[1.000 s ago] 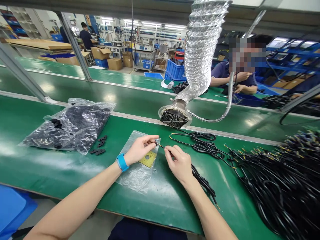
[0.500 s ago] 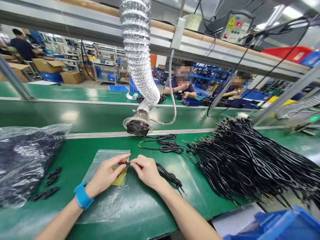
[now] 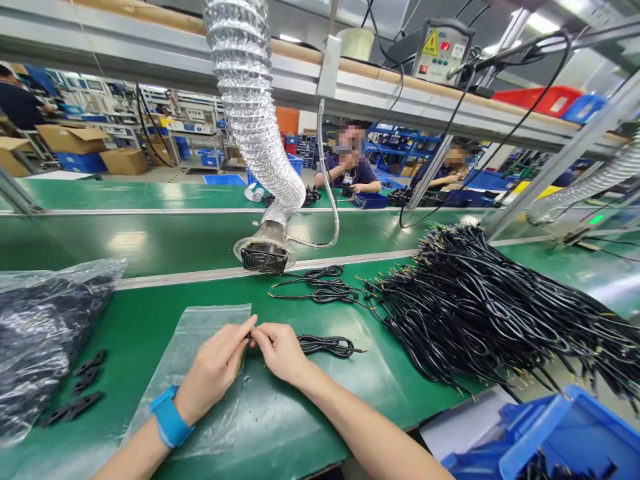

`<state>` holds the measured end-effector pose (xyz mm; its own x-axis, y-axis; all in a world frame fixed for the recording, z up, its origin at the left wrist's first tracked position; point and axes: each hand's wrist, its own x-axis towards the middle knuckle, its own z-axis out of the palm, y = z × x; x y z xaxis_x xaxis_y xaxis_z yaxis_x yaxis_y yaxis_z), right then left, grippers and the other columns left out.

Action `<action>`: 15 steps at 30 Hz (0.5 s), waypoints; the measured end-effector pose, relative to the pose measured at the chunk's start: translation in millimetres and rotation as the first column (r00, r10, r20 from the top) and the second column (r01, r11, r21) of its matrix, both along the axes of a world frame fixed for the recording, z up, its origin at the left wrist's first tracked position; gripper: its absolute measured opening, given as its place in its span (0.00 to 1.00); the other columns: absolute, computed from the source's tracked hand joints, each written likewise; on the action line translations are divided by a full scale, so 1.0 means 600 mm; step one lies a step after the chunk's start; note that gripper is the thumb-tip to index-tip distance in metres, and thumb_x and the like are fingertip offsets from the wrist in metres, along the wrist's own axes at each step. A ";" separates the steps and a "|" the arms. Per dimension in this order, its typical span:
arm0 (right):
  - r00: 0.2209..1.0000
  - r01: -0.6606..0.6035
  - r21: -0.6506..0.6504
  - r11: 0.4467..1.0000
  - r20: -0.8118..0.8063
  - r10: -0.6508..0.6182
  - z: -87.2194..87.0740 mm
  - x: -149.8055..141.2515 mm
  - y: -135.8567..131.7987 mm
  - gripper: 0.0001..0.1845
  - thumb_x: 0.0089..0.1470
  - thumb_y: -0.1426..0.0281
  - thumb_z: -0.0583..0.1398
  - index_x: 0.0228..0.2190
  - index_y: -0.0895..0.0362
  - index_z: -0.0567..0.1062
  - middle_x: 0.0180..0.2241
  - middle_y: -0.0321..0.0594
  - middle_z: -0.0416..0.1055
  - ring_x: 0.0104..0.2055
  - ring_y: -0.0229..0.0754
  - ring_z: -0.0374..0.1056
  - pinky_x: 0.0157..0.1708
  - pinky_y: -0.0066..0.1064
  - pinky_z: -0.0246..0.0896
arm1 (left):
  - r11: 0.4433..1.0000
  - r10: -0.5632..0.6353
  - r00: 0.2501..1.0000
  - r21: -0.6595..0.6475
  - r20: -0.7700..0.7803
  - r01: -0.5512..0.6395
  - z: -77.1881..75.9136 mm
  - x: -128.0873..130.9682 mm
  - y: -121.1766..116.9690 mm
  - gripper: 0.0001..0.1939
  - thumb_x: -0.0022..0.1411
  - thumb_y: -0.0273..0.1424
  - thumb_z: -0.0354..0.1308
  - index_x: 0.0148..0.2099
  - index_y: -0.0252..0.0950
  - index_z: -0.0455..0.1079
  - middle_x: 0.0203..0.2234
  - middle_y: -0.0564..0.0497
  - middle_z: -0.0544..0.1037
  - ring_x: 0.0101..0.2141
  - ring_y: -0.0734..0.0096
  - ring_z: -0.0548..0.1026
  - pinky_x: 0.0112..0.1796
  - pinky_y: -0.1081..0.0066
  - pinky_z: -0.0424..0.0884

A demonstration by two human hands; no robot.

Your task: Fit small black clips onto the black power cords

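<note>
My left hand [image 3: 217,360], with a blue band [image 3: 171,417] on its wrist, pinches a small black part [image 3: 249,338] between thumb and fingers. Against it, my right hand [image 3: 277,350] is closed with its fingertips on the end of a black cable, mostly hidden by the fingers. The cable's tied coil [image 3: 330,345] lies on the green table behind my right hand. Beneath my left hand is a clear zip bag [image 3: 193,333]; a sliver of something yellow shows by the palm.
Several black plastic pieces [image 3: 83,403] lie left, beside a large filled plastic bag [image 3: 45,340]. A fume hose nozzle [image 3: 265,253] hangs ahead. Loose cables [image 3: 325,287] and a big cable heap [image 3: 480,313] are right, above a blue bin [image 3: 565,427]. Co-workers sit across.
The view has shifted slightly to the right. My hands have turned and drawn closer together over the small part, covering most of the yellow piece. The cable coil has swung to lie more level.
</note>
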<state>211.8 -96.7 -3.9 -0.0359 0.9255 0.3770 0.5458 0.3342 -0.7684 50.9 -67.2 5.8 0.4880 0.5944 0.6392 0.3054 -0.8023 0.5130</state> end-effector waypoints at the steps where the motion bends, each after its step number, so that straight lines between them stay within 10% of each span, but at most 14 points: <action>1: 1.000 0.001 0.002 1.000 -0.015 -0.001 0.002 0.000 0.000 0.18 0.64 0.69 0.52 0.25 0.55 0.75 0.24 0.33 0.74 0.27 0.36 0.69 0.29 0.24 0.59 | 1.000 0.015 1.000 -0.010 0.004 -0.015 0.000 0.000 0.001 0.19 0.68 0.28 0.50 0.58 0.41 0.69 0.41 0.48 0.82 0.39 0.67 0.80 0.42 0.70 0.75; 8: 0.997 0.072 0.156 0.985 -0.013 -0.070 0.006 0.001 -0.002 0.13 0.64 0.65 0.54 0.35 0.55 0.79 0.31 0.39 0.76 0.33 0.39 0.71 0.35 0.27 0.63 | 0.949 0.192 0.981 -0.261 0.038 -0.175 0.008 -0.001 0.009 0.21 0.65 0.32 0.55 0.59 0.38 0.67 0.40 0.50 0.82 0.41 0.66 0.80 0.48 0.67 0.74; 15: 0.998 -0.037 0.121 0.992 0.063 0.030 -0.011 0.013 0.002 0.16 0.64 0.66 0.52 0.27 0.55 0.74 0.25 0.38 0.72 0.28 0.39 0.68 0.30 0.28 0.59 | 0.983 0.045 0.998 -0.178 0.054 -0.034 -0.001 -0.003 0.006 0.23 0.65 0.25 0.54 0.62 0.39 0.64 0.40 0.49 0.81 0.41 0.69 0.79 0.47 0.67 0.74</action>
